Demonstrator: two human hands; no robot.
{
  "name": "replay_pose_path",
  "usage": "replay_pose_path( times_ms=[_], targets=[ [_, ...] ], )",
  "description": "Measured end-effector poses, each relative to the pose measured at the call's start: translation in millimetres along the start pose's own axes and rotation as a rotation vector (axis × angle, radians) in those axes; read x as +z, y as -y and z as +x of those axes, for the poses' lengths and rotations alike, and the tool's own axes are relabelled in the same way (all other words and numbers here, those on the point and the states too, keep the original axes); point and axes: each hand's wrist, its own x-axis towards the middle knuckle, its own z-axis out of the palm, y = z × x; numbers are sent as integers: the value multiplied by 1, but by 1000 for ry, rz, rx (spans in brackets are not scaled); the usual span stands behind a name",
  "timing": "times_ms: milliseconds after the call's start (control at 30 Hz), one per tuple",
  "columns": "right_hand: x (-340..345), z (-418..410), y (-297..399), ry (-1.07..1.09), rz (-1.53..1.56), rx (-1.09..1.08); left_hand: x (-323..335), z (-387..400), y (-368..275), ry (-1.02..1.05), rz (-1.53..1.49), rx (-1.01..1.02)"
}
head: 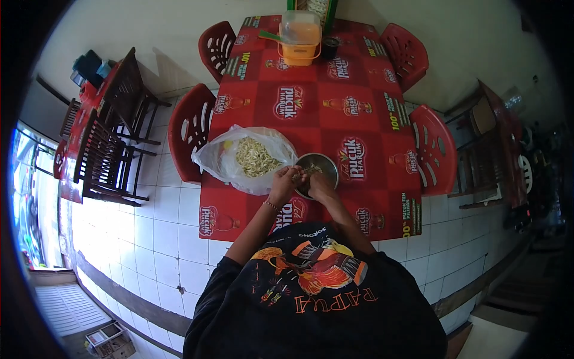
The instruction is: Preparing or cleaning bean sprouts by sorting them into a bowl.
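Observation:
A white plastic bag [208, 155] lies wide open on the table, with a heap of pale bean sprouts [255, 157] inside. Right of it, almost touching, stands a round stainless steel bowl [331, 167]. My left hand [282, 183] is at the bowl's left rim, fingers curled around a small bunch of what look like sprouts [296, 177]. My right hand [320, 185] reaches over the bowl with its fingers pointing down and in, close to the left fingertips. Whether the right fingers grip anything is hidden. Some sprout bits [313, 168] show inside the bowl beyond the hands.
A red printed tablecloth [300, 130] covers the table. At its far end stand an orange plastic container [298, 54] with a clear lid, a dark cup [330, 47] and a green-sided box [331, 15]. Red plastic chairs [190, 130] line both sides.

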Motion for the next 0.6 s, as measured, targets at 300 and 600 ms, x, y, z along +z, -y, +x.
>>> replay_pose_path(
  times_ms=[300, 600],
  targets=[
    [-14, -1, -21, -302, 445, -96, -4, -1, 1, -27, 18, 12],
    [-53, -9, -22, -29, 1260, 126, 13, -8, -3, 6, 56, -32]
  ],
)
